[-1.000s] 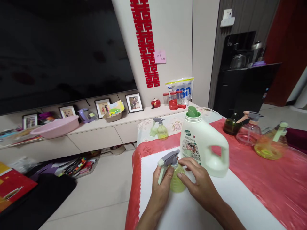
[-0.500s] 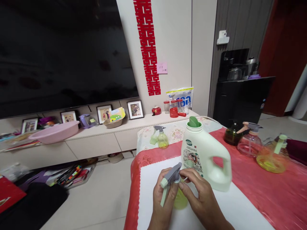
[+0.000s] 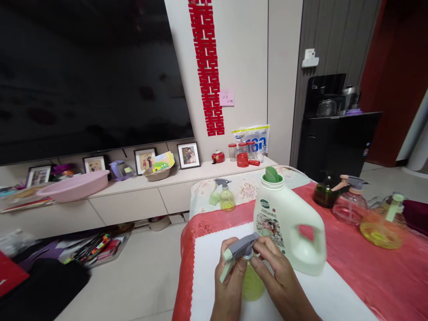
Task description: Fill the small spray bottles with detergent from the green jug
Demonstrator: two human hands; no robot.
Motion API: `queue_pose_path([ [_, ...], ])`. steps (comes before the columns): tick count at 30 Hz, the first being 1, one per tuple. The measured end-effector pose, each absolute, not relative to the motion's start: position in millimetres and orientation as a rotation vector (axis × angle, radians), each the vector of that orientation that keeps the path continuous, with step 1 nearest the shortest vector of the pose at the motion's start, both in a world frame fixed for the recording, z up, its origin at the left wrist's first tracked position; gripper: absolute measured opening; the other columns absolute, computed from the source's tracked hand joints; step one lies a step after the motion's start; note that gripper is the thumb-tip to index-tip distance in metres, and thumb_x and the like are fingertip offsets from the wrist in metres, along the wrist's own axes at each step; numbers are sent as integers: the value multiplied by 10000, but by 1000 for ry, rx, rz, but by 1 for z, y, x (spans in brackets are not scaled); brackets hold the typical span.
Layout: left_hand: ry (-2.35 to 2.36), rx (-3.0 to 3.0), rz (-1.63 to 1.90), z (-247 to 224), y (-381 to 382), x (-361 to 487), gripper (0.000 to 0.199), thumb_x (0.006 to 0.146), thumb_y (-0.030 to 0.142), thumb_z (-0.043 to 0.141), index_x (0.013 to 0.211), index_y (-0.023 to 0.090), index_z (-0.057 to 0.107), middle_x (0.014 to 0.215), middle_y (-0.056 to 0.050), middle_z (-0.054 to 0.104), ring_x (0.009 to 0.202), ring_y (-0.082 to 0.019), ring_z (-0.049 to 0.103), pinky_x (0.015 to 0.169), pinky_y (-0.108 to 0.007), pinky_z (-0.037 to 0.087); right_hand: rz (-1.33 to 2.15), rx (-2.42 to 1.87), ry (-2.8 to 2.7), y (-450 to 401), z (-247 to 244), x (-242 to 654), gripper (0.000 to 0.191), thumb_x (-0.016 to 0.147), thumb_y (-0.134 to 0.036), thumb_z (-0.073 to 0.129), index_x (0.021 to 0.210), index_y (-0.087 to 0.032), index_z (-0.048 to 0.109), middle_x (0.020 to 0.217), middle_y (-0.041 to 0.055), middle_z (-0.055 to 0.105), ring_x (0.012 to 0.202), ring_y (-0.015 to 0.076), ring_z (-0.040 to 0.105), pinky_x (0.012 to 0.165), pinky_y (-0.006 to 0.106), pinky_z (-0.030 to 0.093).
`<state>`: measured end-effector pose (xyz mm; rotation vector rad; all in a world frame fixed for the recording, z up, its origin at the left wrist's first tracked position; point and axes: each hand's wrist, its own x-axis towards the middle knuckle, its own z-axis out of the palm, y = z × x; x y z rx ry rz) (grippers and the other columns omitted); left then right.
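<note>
A small yellow-green spray bottle [image 3: 252,281] stands on the white mat [image 3: 212,254] at the near middle. My left hand [image 3: 230,276] grips the left side of its grey spray head [image 3: 243,246], whose pale green trigger points down and left. From the right, my right hand [image 3: 276,272] pinches the collar and back of the head. Just behind my hands is a large pale green jug [image 3: 290,223] with a label, a green scoop-like piece [image 3: 271,174] sitting in its open mouth.
Another spray bottle [image 3: 228,199] stands on the floral cloth behind. To the right on the red cloth [image 3: 354,263] are a dark bottle [image 3: 325,194], a pink bottle [image 3: 350,206] and a yellow bottle [image 3: 383,227]. Jars and photo frames line the cabinet [image 3: 133,200].
The spray head has turned slightly, its nozzle end and trigger swinging a little left. My right fingers have closed nearer around its back. The camera view has shifted slightly.
</note>
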<state>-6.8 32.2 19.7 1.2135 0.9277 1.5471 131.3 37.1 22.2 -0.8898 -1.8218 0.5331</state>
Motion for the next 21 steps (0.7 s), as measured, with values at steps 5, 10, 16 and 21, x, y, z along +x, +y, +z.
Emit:
queue_pose_path([
  [5, 865, 1129, 1578, 16, 32, -3, 472, 812, 514, 711, 1138, 172, 705, 986, -109, 759, 999, -282, 687, 917, -380, 543, 524, -891, -1786, 38, 19, 129, 207, 1053, -286, 443, 1058, -159, 607, 1087, 47, 493, 1001, 92, 511, 848, 141, 443],
  [10, 777, 1100, 1544, 10, 37, -3, 472, 796, 501, 729, 1120, 157, 717, 968, -138, 765, 983, -295, 701, 944, -423, 533, 480, -887, -1782, 39, 11, 128, 192, 1031, -261, 485, 1148, -186, 619, 1080, 39, 516, 1016, 103, 517, 847, 148, 443],
  [16, 754, 1063, 1537, 7, 42, -4, 393, 795, 472, 743, 1050, 173, 730, 1011, -130, 757, 1020, -279, 690, 956, -409, 523, 551, -874, -1650, 40, 12, 125, 194, 1003, -298, 541, 1132, -203, 650, 1068, 27, 536, 970, 100, 533, 795, 142, 439],
  [21, 771, 983, 1525, 5, 42, -5, 368, 773, 483, 765, 994, 191, 724, 982, -106, 761, 930, -248, 703, 869, -366, 548, 639, -870, -1666, 39, 17, 127, 244, 1026, -358, 508, 1132, -203, 662, 1080, 31, 535, 945, 91, 543, 793, 134, 447],
])
